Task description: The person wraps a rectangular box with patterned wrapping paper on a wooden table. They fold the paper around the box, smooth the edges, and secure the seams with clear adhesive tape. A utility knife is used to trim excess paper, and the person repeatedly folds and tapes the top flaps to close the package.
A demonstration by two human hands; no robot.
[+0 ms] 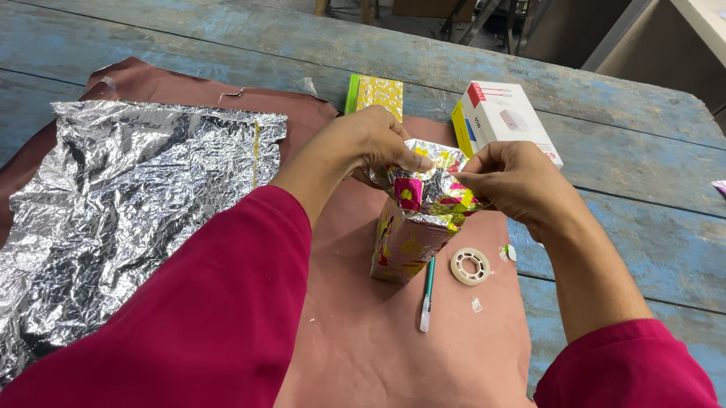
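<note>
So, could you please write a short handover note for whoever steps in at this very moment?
Left hand and right hand: both pinch the foil folds on top of the upright wrapped box.
Tape roll and pen-like tool lie right of it on the brown sheet; a spare silver foil sheet lies left.
Done: sides wrapped.
Left: top end still gathered, no tape visible on it.

Bare brown sheet point(401, 365) open near the person, tape roll point(470, 266) and pen point(428, 293) just right of the upright foil-wrapped box point(403, 243), crumpled silver foil point(117, 209) filling the left, white carton point(506, 120) and yellow packet point(377, 94) behind, blue counter point(658, 230) free at right.
</note>
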